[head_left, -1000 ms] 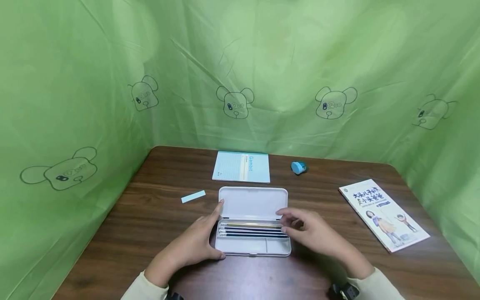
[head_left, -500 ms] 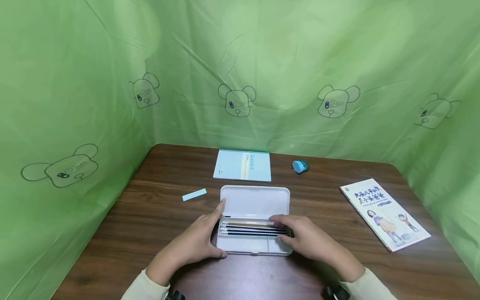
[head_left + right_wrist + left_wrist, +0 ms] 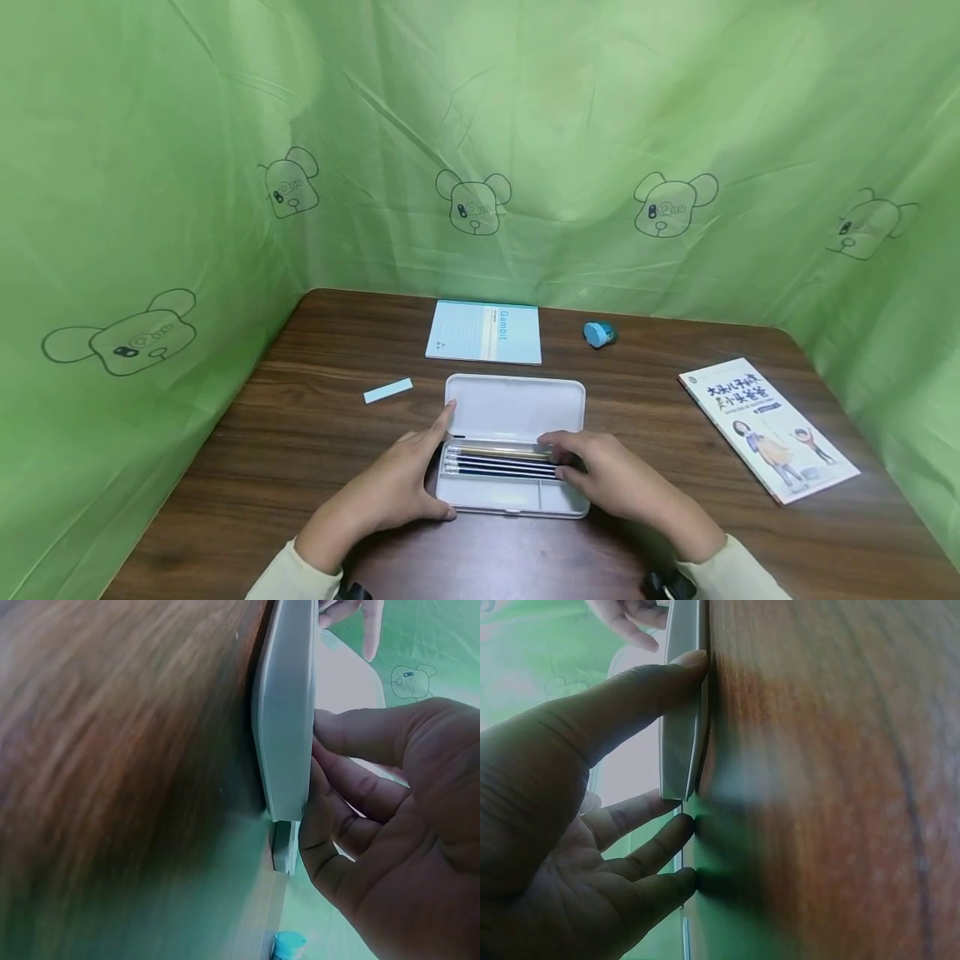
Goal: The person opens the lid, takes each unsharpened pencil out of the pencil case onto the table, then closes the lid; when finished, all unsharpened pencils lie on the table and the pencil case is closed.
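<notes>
An open white pencil case (image 3: 487,497) lies on the table before me in the head view, its lid (image 3: 513,407) tipped back. Several dark-striped pencils (image 3: 495,462) and a golden one lie in its long compartment. My left hand (image 3: 401,483) spans the case's left end, thumb against the front edge and index finger at the lid's side. In the left wrist view its other fingertips touch down beside the corner. Fingers and thumb of my right hand (image 3: 611,475) are curled in over the right ends of the pencils. The case wall hides their tips in the right wrist view.
A light blue notebook (image 3: 483,332) lies behind the case, and a small blue container (image 3: 598,334) to its right. A pale blue strip (image 3: 387,391) lies at left. A picture book (image 3: 768,429) lies at right. Green cloth (image 3: 555,100) hangs around the wooden table (image 3: 315,408).
My right hand has moved left and down from above the case's right end onto the pencils' ends. The case and left hand have shifted slightly right.
</notes>
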